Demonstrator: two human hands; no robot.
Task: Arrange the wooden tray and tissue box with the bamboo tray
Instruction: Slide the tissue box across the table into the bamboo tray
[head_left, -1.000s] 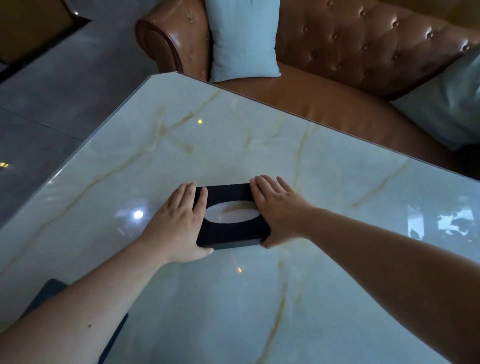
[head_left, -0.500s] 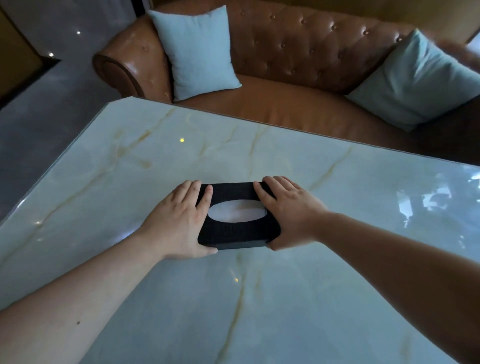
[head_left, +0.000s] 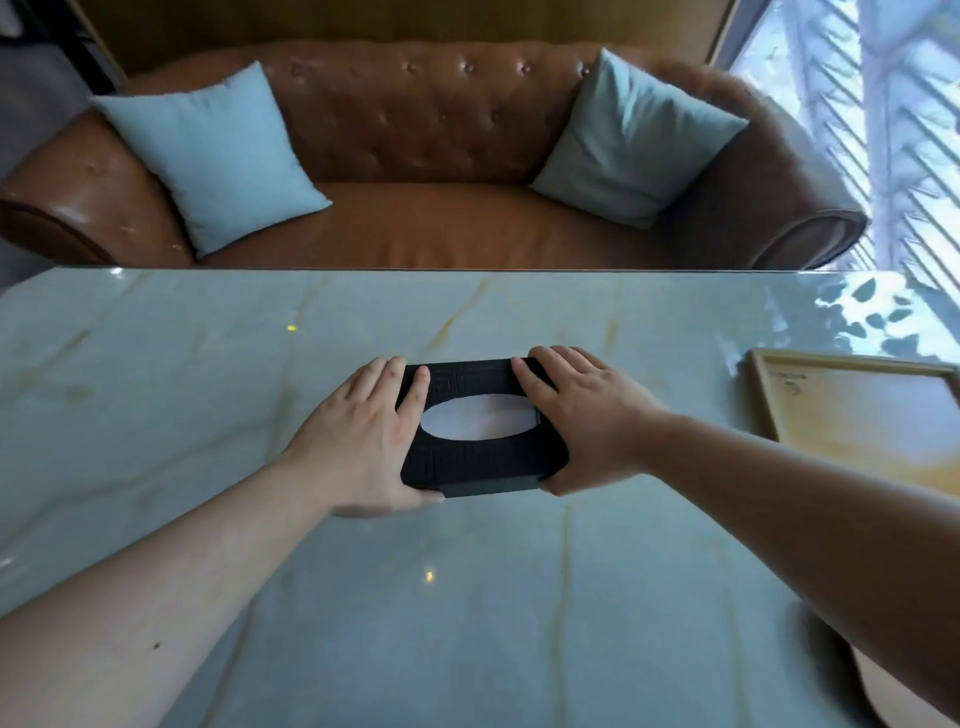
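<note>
A black tissue box (head_left: 480, 457) with an oval white opening on top sits in the middle of the marble table (head_left: 467, 597). My left hand (head_left: 363, 447) clasps its left end and my right hand (head_left: 582, 415) clasps its right end, fingers laid over the top edges. A light bamboo tray (head_left: 852, 415) with a raised rim lies on the table at the right, partly cut off by the frame edge and partly behind my right forearm. I see no other wooden tray.
Behind the table's far edge stands a brown leather sofa (head_left: 441, 223) with two light blue cushions (head_left: 213, 156). A window with slats (head_left: 883, 130) is at the upper right. A rounded pale shape (head_left: 893, 691) shows at the table's lower right.
The view has swung to the right, bringing the whole sofa, the window and the bamboo tray into sight. Both hands stay clasped on the tissue box, which keeps its place between them.
</note>
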